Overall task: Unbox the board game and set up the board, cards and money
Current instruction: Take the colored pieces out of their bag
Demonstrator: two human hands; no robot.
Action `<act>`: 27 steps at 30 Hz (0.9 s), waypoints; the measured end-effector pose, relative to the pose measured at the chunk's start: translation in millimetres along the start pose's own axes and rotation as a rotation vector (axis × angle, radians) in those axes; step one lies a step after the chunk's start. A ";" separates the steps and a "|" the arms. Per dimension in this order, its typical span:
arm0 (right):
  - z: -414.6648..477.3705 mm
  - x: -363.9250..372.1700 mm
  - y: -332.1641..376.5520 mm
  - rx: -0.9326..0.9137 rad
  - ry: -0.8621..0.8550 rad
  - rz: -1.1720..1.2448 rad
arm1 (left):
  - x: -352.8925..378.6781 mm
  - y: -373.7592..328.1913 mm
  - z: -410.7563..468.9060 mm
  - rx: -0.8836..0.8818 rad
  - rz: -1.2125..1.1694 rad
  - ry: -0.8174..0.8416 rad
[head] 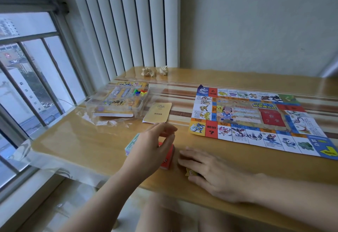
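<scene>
The unfolded game board [256, 120] lies flat on the right half of the wooden table [82, 145]. Near the front edge a red card deck [166, 161] lies beside a pale green stack [131, 144], which may be money or cards. My left hand [151, 149] hovers just over these two stacks with loosely curled fingers, and its thumb reaches down to the red deck's top. My right hand [208, 171] rests flat on the table, fingers straight, covering a small yellow card stack [191, 173].
The opened game box with its clear tray [118, 101] of coloured pawns stands by the window, on crumpled plastic wrap [102, 121]. A beige rule booklet [158, 113] lies beside it. Two crumpled paper balls [155, 71] sit at the table's back edge.
</scene>
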State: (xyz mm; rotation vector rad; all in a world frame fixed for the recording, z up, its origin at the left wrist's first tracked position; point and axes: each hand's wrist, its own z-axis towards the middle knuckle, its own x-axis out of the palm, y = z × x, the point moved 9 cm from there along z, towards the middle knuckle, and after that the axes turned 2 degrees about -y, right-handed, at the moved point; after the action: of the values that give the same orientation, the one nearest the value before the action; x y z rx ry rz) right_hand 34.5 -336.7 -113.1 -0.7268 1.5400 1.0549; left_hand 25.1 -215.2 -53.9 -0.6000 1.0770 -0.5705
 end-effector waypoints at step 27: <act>272.7 -133.9 -26.0 0.044 -0.129 -0.040 | -107.7 131.7 122.3 -0.235 0.474 -0.125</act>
State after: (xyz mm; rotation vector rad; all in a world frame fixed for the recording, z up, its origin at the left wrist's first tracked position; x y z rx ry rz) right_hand 204.7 -112.1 3.4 -0.6443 1.4287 1.0156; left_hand 116.2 -27.5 -34.9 -0.5495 1.1272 0.0061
